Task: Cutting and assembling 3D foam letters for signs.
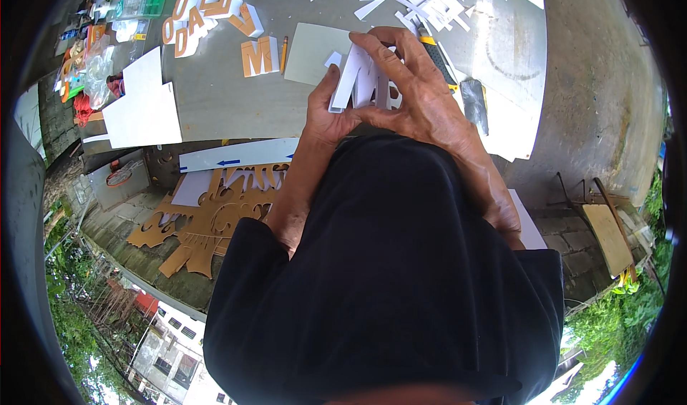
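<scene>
Both my hands hold a white hollow piece [349,83] with thin upright walls, tilted over a pale grey board [308,51]. My left hand [329,109] closes on its left lower side, thumb pointing up. Around the far edge and right side curls my right hand [421,86], its fingers partly hiding the piece. A small white scrap [333,59] lies on the board beside my left thumb. Just left of the board are a pencil [284,53] and a raised letter [260,56] with brown face and white sides. A yellow-and-black tool [428,41] sits past my right hand.
More brown-and-white raised letters [215,6] cluster at the far left. White offcuts [434,6] lie far right; a dark flat object [474,106] rests near my right wrist. At left are a white sheet [143,108] and plastic clutter. Below the table edge lies cut brown board [215,222].
</scene>
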Demonstrator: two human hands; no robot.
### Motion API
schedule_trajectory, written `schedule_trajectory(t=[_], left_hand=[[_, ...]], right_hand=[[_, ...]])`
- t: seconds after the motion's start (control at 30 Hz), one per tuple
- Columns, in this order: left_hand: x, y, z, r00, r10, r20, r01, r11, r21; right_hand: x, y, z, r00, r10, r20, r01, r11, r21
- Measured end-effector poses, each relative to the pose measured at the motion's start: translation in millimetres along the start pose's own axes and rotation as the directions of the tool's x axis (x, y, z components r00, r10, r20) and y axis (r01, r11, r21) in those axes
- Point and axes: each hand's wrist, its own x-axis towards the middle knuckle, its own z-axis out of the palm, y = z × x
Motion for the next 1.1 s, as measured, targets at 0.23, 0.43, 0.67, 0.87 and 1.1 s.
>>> schedule_trajectory(t=[0.23,0.43,0.67,0.87,1.1], left_hand=[[1.7,12.1,15.5,0.991,-0.016,0.132,0.025,0.998,-0.063],[2.5,15.8,18.5,1.0,0.015,-0.002,-0.014,0.937,0.348],[1.4,4.7,26.1,0.993,0.081,-0.083,-0.046,0.933,0.356],[9.8,-1.1,26.6,0.996,0.083,-0.025,-0.071,0.948,0.309],[7.6,-1.7,26.6,0.996,0.079,-0.048,-0.062,0.954,0.292]], right_hand=[[1.0,12.2,-20.1,0.991,0.08,-0.105,-0.068,0.991,0.114],[-9.4,39.7,-26.8,0.97,0.185,-0.16,-0.085,0.867,0.491],[-16.2,44.8,-9.0,0.985,0.14,-0.104,-0.047,0.787,0.615],[-20.6,46.8,4.2,0.997,0.075,0.026,-0.08,0.947,0.312],[-22.1,44.4,4.3,0.995,0.089,0.044,-0.098,0.956,0.277]])
